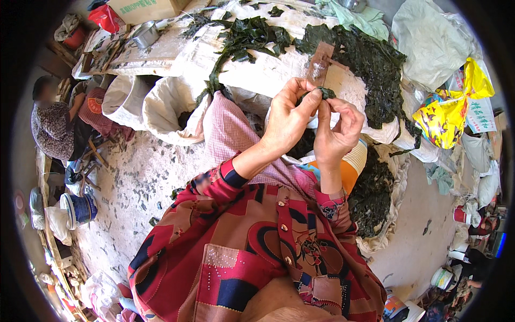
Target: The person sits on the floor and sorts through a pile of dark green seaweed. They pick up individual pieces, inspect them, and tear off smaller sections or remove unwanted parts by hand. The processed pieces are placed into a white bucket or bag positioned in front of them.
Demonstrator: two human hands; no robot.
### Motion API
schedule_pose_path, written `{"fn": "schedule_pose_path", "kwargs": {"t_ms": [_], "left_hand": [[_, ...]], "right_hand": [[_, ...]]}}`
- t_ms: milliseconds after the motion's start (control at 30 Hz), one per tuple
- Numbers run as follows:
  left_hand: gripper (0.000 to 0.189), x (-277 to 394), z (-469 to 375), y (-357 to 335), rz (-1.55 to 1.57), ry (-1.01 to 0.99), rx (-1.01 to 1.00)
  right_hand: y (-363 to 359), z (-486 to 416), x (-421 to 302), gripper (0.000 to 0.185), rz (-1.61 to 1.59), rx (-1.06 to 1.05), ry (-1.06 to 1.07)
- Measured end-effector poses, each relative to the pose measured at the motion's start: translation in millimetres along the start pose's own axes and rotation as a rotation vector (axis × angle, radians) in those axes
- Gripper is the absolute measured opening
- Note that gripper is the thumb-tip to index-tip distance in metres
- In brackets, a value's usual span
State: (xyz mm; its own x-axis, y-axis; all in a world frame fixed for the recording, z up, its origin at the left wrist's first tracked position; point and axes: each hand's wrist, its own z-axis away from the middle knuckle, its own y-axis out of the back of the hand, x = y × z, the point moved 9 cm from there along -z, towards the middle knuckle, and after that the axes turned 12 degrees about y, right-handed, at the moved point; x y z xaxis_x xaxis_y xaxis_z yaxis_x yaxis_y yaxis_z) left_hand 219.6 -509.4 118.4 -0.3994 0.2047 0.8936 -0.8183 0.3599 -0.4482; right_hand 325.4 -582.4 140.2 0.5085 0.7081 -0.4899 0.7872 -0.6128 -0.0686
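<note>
A small folded piece of dark green kelp (326, 93) is pinched between the fingertips of my left hand (293, 110) and my right hand (338, 128). Both hands are raised over my lap, close together, and the fingers hide part of the piece. Just beyond the fingertips, a worn wooden block (320, 60) with a peg through it stands at the edge of the work table. A heap of wet kelp (362, 60) spreads on the table's right side and hangs over its edge. Another kelp pile (253, 36) lies further left, with one strand trailing off the front.
White open sacks (167, 106) stand left of my knees. To my right is a cloth-lined container of kelp (372, 201). A metal pot (145, 35) sits at the table's far left. Another person (54, 118) sits at left. Kelp scraps litter the floor (132, 189).
</note>
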Motion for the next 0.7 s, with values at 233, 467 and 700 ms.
{"fn": "schedule_pose_path", "kwargs": {"t_ms": [233, 467, 700], "left_hand": [[0.017, -8, 11, -8, 0.083, 0.269, -0.168], [0.012, 56, 16, -5, -0.841, -0.254, -0.212], [0.017, 62, 15, -23, -1.126, -0.573, -0.322]], "right_hand": [[14, 10, 5, 0.031, -0.452, 0.236, -0.369], [46, -19, 13, 0.036, -0.337, -0.043, -0.366], [4, 5, 19, 0.034, -0.104, -0.633, -0.545]]}}
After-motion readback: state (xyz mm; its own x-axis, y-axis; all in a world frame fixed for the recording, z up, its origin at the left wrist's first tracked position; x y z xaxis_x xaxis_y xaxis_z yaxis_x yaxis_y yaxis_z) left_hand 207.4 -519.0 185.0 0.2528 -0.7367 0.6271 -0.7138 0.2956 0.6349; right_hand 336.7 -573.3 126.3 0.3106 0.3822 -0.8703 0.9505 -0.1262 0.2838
